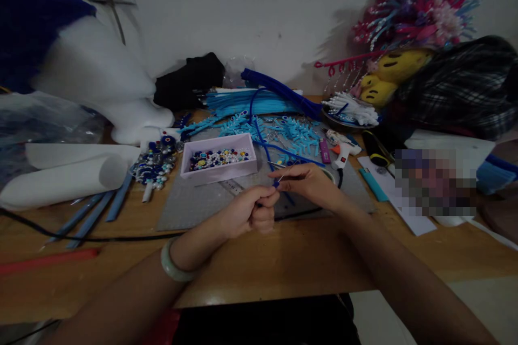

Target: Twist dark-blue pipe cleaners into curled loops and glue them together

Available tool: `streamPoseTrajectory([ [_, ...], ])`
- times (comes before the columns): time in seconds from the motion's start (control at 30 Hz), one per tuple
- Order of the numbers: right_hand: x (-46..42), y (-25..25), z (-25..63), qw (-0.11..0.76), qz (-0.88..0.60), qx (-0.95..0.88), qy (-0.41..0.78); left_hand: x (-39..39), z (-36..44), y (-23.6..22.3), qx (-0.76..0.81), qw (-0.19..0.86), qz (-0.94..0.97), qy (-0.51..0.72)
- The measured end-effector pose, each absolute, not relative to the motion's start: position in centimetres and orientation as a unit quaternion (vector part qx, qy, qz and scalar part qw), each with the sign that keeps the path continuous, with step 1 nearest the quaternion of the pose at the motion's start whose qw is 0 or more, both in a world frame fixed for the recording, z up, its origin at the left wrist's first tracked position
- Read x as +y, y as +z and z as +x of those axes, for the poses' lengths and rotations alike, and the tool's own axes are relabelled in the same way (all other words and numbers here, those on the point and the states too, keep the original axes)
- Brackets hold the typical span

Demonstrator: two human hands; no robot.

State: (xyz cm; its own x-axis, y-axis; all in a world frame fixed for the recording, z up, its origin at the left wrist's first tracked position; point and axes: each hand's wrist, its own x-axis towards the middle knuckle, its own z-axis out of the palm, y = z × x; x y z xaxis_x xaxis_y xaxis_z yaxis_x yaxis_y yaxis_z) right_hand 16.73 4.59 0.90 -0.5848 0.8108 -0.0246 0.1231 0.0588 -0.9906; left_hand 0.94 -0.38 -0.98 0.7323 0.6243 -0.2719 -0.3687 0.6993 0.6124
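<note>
Blue piece [275, 184], pale strand [280, 178] slanting up rightward

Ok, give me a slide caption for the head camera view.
Left hand and right hand meet at a small blue piece near a pale box of beads on a grey mat.

Dim light, soft shadows on the wall [259, 16], pixelated patch [435, 183] at right

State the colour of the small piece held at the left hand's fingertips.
The small piece is dark blue, seen in the head view.
</note>
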Motion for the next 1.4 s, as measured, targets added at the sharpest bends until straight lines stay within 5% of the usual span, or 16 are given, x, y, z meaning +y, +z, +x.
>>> streamPoseTrajectory([
  [0.57,3.7,1.2,15.8,0.36,-0.369,-0.38,0.768,-0.5,1.5,-1.1,0.304,0.858,0.3,0.285],
  [0.83,4.2,1.2,16.3,0.293,-0.363,-0.418,0.78,-0.2,1.5,-1.5,0.339,0.833,0.308,0.31],
  [1.0,4.6,0.7,16.6,0.231,-0.427,-0.57,0.663,0.0,1.6,-1.7,0.377,0.803,0.322,0.33],
  [1.4,4.7,0.9,16.5,0.245,-0.427,-0.539,0.684,0.2,1.7,-1.6,0.434,0.76,0.291,0.387],
])
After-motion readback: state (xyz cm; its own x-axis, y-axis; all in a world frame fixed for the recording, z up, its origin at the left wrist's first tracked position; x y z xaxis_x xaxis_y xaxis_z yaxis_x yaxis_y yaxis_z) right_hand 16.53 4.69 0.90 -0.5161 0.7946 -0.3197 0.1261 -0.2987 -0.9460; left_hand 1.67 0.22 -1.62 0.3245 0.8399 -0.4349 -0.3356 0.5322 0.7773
